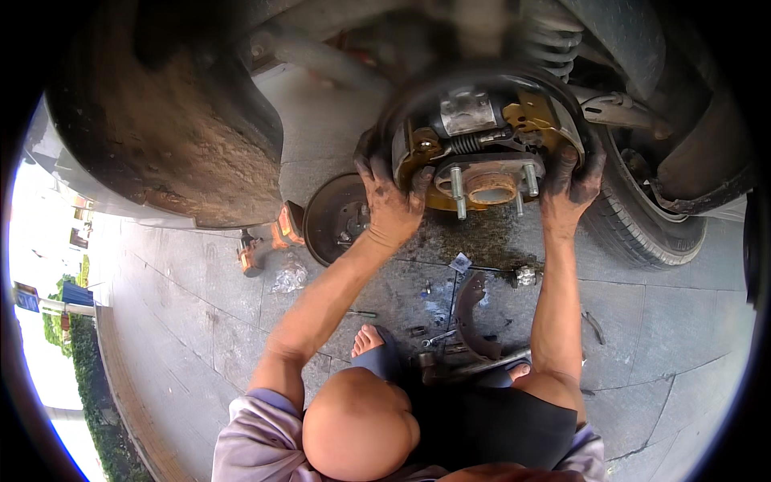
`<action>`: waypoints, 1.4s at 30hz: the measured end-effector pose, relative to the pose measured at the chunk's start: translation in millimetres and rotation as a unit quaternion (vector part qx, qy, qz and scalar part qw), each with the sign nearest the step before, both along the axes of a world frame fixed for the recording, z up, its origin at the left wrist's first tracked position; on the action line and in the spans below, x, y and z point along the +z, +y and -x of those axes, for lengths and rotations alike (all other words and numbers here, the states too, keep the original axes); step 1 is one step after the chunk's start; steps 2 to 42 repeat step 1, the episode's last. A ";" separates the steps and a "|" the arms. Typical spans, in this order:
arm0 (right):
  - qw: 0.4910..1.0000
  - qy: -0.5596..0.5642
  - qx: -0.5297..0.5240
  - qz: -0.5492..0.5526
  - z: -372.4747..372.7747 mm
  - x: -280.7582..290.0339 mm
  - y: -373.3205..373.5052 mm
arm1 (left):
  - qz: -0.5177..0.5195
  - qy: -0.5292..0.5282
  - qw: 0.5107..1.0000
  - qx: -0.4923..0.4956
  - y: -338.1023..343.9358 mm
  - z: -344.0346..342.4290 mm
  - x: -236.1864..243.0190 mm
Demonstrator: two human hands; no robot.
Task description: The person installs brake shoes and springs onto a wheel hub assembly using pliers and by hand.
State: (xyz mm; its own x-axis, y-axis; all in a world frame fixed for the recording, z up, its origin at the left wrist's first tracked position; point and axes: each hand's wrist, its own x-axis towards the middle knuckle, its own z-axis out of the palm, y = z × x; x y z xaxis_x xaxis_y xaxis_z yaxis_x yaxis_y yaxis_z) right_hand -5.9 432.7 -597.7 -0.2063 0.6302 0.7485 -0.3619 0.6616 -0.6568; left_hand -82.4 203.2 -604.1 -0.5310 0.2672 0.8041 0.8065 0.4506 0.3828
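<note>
An exposed drum brake assembly [490, 140] on a car's rear hub shows rusty shoes, springs and wheel studs around the hub centre [491, 189]. My left hand [391, 201], black with grease, grips the left brake shoe at the assembly's lower left edge. My right hand [572, 183], equally dirty, clasps the right edge of the backing plate. Both forearms reach up from my squatting body at the bottom.
A removed brake drum [336, 217] leans on the paving left of the hub. A loose brake shoe [468, 317], small tools and parts lie between my feet. A jack [265, 241] stands under the car body. A tyre [650, 225] lies to the right.
</note>
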 end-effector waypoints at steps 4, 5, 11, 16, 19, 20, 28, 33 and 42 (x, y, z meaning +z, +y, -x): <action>1.000 -0.001 0.002 0.002 -0.6 -2.4 1.1 | 0.024 0.014 0.999 -0.023 -6.1 3.2 18.0; 1.000 -0.001 0.002 0.002 -0.6 -2.4 1.1 | 0.024 0.014 0.999 -0.023 -6.1 3.2 18.0; 1.000 -0.001 0.002 0.002 -0.6 -2.4 1.1 | 0.024 0.014 0.999 -0.023 -6.1 3.2 18.0; 1.000 -0.001 0.002 0.002 -0.6 -2.4 1.1 | 0.024 0.014 0.999 -0.023 -6.1 3.2 18.0; 1.000 -0.001 0.002 0.002 -0.6 -2.4 1.1 | 0.024 0.014 0.999 -0.023 -6.1 3.2 18.0; 1.000 -0.001 0.002 0.002 -0.6 -2.4 1.1 | 0.024 0.014 0.999 -0.023 -6.1 3.2 18.0; 1.000 -0.001 0.002 0.002 -0.6 -2.4 1.1 | 0.024 0.014 0.999 -0.023 -6.1 3.2 18.0; 1.000 -0.001 0.002 0.002 -0.6 -2.4 1.1 | 0.024 0.014 0.999 -0.023 -6.1 3.2 18.0; 1.000 -0.001 0.002 0.002 -0.6 -2.4 1.1 | 0.024 0.014 0.999 -0.023 -6.1 3.2 18.0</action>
